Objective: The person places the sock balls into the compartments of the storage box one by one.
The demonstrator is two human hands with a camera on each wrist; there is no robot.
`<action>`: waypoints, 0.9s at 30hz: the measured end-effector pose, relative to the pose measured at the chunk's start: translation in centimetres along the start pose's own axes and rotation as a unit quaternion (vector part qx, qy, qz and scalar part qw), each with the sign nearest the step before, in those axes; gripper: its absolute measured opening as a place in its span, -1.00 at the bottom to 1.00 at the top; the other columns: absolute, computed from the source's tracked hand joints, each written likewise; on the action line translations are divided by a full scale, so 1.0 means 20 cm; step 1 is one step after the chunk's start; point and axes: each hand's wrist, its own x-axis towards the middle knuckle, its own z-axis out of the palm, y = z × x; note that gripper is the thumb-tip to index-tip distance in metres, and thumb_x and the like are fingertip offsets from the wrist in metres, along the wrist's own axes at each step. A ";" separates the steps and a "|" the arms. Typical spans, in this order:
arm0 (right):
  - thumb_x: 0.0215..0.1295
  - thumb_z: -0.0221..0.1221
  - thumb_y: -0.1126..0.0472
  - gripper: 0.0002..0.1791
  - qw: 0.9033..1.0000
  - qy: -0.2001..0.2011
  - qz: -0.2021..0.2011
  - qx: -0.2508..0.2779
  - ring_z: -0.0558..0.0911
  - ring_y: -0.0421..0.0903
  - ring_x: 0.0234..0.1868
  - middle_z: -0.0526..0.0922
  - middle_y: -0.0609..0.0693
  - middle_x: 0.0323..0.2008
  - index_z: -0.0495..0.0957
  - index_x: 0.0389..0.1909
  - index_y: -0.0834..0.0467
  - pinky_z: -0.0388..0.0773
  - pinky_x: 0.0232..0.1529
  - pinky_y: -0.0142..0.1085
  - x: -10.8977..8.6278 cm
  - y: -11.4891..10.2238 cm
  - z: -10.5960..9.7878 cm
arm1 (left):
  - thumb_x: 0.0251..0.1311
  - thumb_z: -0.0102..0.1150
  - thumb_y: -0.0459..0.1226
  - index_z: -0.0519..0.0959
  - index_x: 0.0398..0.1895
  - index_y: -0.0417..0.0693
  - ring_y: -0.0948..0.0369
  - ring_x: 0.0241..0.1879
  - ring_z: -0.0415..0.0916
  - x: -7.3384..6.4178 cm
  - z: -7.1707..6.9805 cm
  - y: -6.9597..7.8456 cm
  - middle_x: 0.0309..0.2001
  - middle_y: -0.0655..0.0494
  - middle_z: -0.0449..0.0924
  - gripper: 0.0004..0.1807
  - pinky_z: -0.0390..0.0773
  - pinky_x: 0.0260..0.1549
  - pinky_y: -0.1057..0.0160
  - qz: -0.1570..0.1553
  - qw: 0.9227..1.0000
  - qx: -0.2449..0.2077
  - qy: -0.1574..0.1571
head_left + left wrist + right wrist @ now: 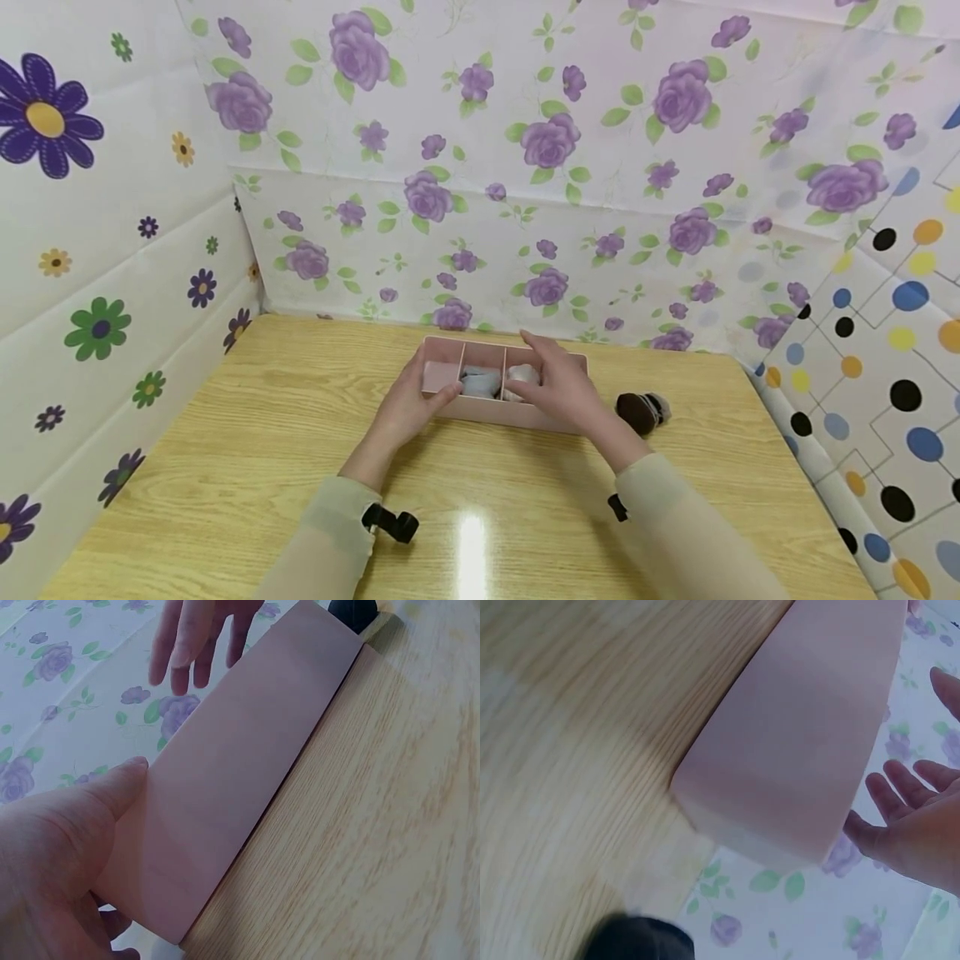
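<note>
A long pink organizer box [487, 408] with three compartments sits near the back of the table. My left hand [405, 408] grips its left end, thumb at the front rim and fingers round the end wall, partly hidden. Soft grey-blue fabric [480, 382] lies in the middle compartment. In the right-hand compartment is a whitish rolled bundle [522, 379], partly covered by my right hand [562, 385]. That hand hovers over the box with fingers spread; in the right wrist view its fingers [889, 799] look relaxed and hold nothing.
Right of the box, a dark brown and grey soft bundle [641, 412] lies on the wooden table [300, 467]. Behind the table hangs a flowered sheet [465, 208], with patterned sheets on both sides. A black strap mount [390, 523] is on the left wrist.
</note>
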 end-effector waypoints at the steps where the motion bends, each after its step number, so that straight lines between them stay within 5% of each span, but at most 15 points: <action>1: 0.52 0.43 -0.08 0.01 1.000 0.001 -0.005 -0.009 0.54 0.23 0.45 0.25 0.11 0.70 0.11 0.81 -0.03 0.49 0.45 0.24 -0.02 0.01 -0.01 | 0.50 0.35 0.20 -0.25 0.85 -0.07 -0.27 0.69 0.03 0.00 0.00 0.00 0.77 -0.25 -0.06 0.24 0.11 0.63 -0.31 0.000 1.000 0.000 0.000; 6: 0.53 0.40 -0.17 0.02 0.999 0.009 0.003 -0.035 0.21 0.29 0.68 0.17 0.13 0.73 0.09 0.81 -0.03 0.33 0.53 0.36 -0.08 0.06 -0.07 | 0.50 0.35 0.20 -0.26 0.85 -0.06 -0.24 0.70 0.02 0.00 0.00 0.01 0.78 -0.23 -0.07 0.24 0.09 0.64 -0.29 -0.003 1.000 0.001 -0.006; 11: 0.52 0.35 -0.30 0.10 0.999 0.017 0.024 -0.036 0.09 0.31 0.73 0.07 0.17 0.76 -0.02 0.84 -0.05 0.26 0.54 0.42 -0.14 0.11 -0.12 | 0.50 0.34 0.20 -0.26 0.85 -0.07 -0.25 0.70 0.02 0.00 0.00 0.01 0.78 -0.23 -0.06 0.24 0.09 0.63 -0.30 -0.005 1.000 -0.002 -0.004; 27: 0.51 0.30 -0.38 0.19 0.997 0.041 0.060 -0.042 0.02 0.44 0.71 -0.02 0.28 0.77 -0.16 0.85 0.00 0.20 0.48 0.55 -0.33 0.26 -0.29 | 0.52 0.33 0.18 -0.24 0.85 -0.09 -0.28 0.68 0.05 -0.01 0.00 0.00 0.77 -0.26 -0.05 0.21 0.12 0.62 -0.32 0.004 1.000 -0.005 0.004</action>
